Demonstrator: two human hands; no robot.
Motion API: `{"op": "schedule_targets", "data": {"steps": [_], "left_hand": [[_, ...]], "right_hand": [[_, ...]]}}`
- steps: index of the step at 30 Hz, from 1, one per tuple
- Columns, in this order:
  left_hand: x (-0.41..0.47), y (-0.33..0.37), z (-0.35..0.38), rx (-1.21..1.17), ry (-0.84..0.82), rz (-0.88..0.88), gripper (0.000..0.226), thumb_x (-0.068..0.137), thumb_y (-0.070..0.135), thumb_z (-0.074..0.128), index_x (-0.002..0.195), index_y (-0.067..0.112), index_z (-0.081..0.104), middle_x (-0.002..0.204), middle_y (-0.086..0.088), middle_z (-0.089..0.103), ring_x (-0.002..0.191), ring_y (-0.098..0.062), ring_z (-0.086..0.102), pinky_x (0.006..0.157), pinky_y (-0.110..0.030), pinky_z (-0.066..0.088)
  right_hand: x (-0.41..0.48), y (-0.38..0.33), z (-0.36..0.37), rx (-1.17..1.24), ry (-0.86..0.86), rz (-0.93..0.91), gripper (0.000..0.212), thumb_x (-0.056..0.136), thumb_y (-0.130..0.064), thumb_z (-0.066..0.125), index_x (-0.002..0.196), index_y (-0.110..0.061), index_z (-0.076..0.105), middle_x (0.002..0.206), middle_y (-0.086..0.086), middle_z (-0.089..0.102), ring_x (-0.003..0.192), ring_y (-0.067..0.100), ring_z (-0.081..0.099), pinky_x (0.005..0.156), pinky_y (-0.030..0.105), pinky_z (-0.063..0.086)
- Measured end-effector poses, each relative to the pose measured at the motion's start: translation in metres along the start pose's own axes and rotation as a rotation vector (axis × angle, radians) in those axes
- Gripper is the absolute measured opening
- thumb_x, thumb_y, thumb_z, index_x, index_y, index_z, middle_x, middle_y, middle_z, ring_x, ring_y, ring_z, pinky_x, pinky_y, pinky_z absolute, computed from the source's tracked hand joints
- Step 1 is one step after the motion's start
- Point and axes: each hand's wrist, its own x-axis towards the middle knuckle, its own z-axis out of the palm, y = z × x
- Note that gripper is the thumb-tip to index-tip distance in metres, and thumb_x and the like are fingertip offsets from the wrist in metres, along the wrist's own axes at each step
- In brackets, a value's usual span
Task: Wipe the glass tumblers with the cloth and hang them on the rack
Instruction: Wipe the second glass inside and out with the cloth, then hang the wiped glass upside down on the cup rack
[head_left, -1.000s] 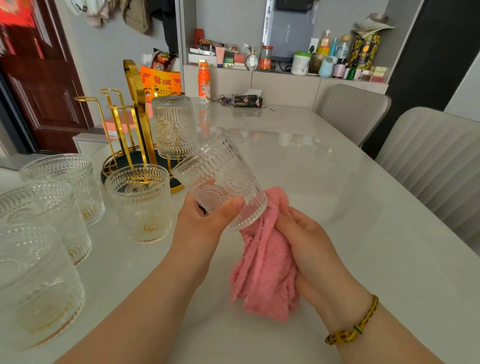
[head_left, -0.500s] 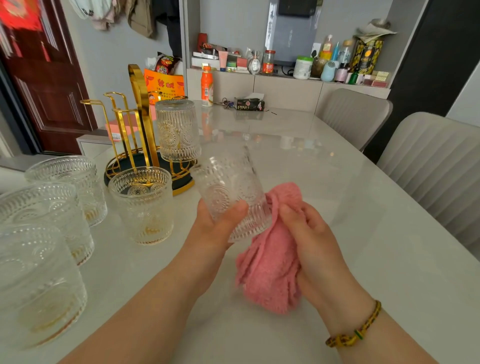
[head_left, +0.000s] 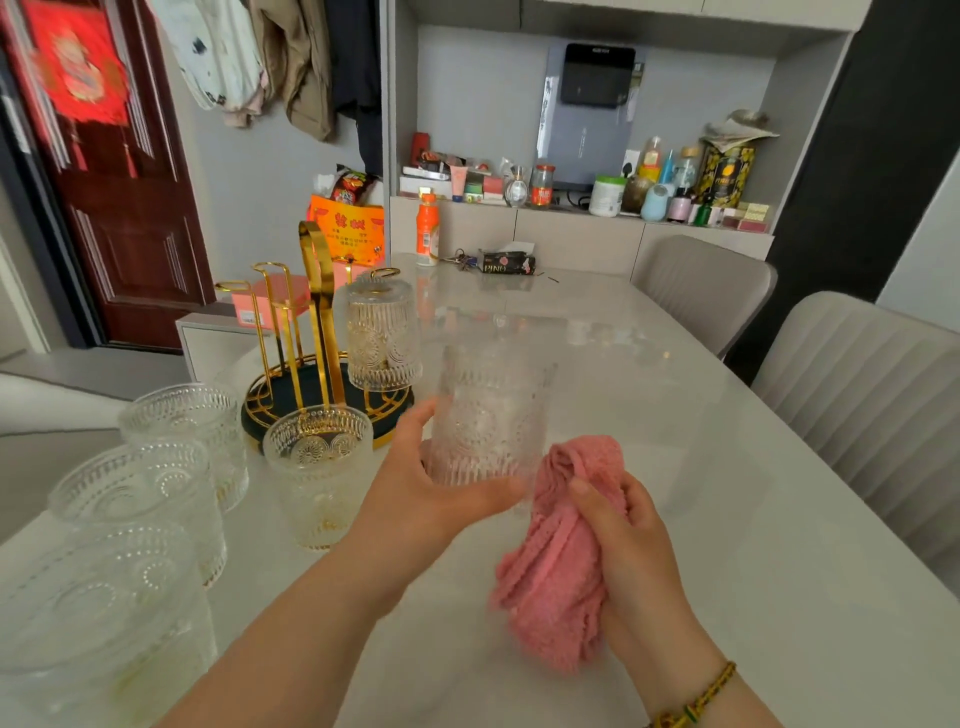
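My left hand (head_left: 431, 499) grips an embossed glass tumbler (head_left: 488, 415) near its base, held nearly upright above the table and blurred by motion. My right hand (head_left: 628, 551) clutches a pink cloth (head_left: 556, 566) just right of the tumbler's base. A gold rack (head_left: 317, 322) with a dark round base stands behind, with one tumbler (head_left: 383, 338) hung upside down on a prong. Several more tumblers stand at the left: one nearest the rack (head_left: 319, 473), two further left (head_left: 192, 436) (head_left: 145, 504), and one at the frame's lower left (head_left: 98, 618).
The white table (head_left: 727, 519) extends to the right and far end, where an orange bottle (head_left: 427, 228), keys and a tissue pack (head_left: 506, 262) lie. Two grey chairs (head_left: 862, 395) line the right side. A cluttered shelf is behind.
The tumbler in my left hand has been turned from tilted on its side to nearly upright and raised slightly. My right hand with the cloth has shifted a little lower right of it.
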Motion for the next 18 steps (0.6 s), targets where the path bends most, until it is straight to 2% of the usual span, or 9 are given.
{"op": "schedule_targets", "data": {"steps": [2,5,7,9,11,13,15,17,18], "left_hand": [[0.005,0.022,-0.012,0.06,-0.03,0.024,0.077,0.059,0.012,0.081,0.123,0.032,0.044,0.102,0.01,0.063,0.081,0.004,0.065,0.065,-0.01,0.049],[0.016,0.055,-0.039,0.112,-0.037,0.0,0.089,0.043,0.03,0.088,0.121,0.029,0.045,0.113,0.002,0.063,0.098,-0.014,0.064,0.085,-0.027,0.049],[0.023,0.073,-0.059,0.166,-0.001,-0.026,0.078,0.047,0.03,0.081,0.115,0.024,0.044,0.11,-0.003,0.063,0.095,-0.018,0.065,0.084,-0.028,0.05],[0.028,0.092,-0.082,0.309,0.048,-0.034,0.06,0.061,0.02,0.081,0.107,0.021,0.043,0.104,-0.004,0.06,0.086,-0.014,0.062,0.071,-0.02,0.05],[0.033,0.114,-0.107,0.482,0.08,-0.05,0.063,0.058,0.016,0.08,0.109,0.017,0.042,0.098,-0.004,0.058,0.078,-0.012,0.059,0.059,-0.018,0.049],[0.034,0.135,-0.127,0.608,0.093,-0.084,0.081,0.034,0.026,0.082,0.106,0.017,0.047,0.099,-0.008,0.059,0.082,-0.017,0.06,0.064,-0.024,0.049],[0.034,0.155,-0.137,0.752,0.124,-0.098,0.092,0.026,0.043,0.073,0.11,0.015,0.049,0.104,-0.008,0.06,0.091,-0.02,0.06,0.068,-0.026,0.049],[0.04,0.169,-0.144,0.876,0.148,-0.116,0.092,0.039,0.042,0.08,0.12,0.01,0.05,0.113,-0.011,0.059,0.102,-0.026,0.059,0.072,-0.03,0.05],[0.043,0.175,-0.143,0.93,0.155,-0.11,0.079,0.053,0.038,0.081,0.12,0.008,0.052,0.116,-0.014,0.059,0.106,-0.03,0.058,0.078,-0.034,0.051]], "right_hand": [[0.007,-0.005,0.008,0.116,-0.005,0.075,0.023,0.086,-0.007,0.055,0.109,-0.005,0.052,0.097,0.017,0.061,0.054,0.02,0.066,0.04,0.036,0.052],[0.021,-0.006,0.019,0.174,-0.021,0.114,0.033,0.086,-0.009,0.056,0.118,-0.004,0.049,0.11,0.024,0.06,0.079,0.038,0.063,0.061,0.06,0.053],[0.027,0.001,0.025,0.212,0.012,0.132,0.032,0.086,-0.011,0.056,0.117,-0.004,0.05,0.11,0.024,0.061,0.093,0.044,0.059,0.077,0.066,0.047],[0.027,0.012,0.029,0.248,0.034,0.149,0.031,0.086,-0.013,0.056,0.115,-0.004,0.052,0.11,0.023,0.062,0.102,0.048,0.056,0.084,0.068,0.042],[0.027,0.023,0.03,0.24,0.056,0.149,0.033,0.085,-0.014,0.058,0.116,-0.005,0.052,0.109,0.022,0.063,0.1,0.045,0.059,0.087,0.067,0.042],[0.027,0.028,0.026,0.214,0.061,0.139,0.03,0.086,-0.015,0.057,0.114,-0.004,0.052,0.107,0.022,0.063,0.09,0.038,0.064,0.082,0.066,0.046],[0.029,0.028,0.022,0.211,0.032,0.128,0.028,0.088,-0.014,0.055,0.113,-0.003,0.053,0.104,0.021,0.063,0.075,0.029,0.068,0.071,0.059,0.053],[0.029,0.028,0.022,0.185,0.007,0.124,0.026,0.088,-0.013,0.053,0.112,-0.003,0.053,0.101,0.019,0.063,0.071,0.026,0.065,0.059,0.044,0.058],[0.027,0.028,0.023,0.169,-0.009,0.127,0.025,0.088,-0.012,0.053,0.112,-0.004,0.052,0.099,0.018,0.063,0.073,0.026,0.063,0.052,0.036,0.057]]}}
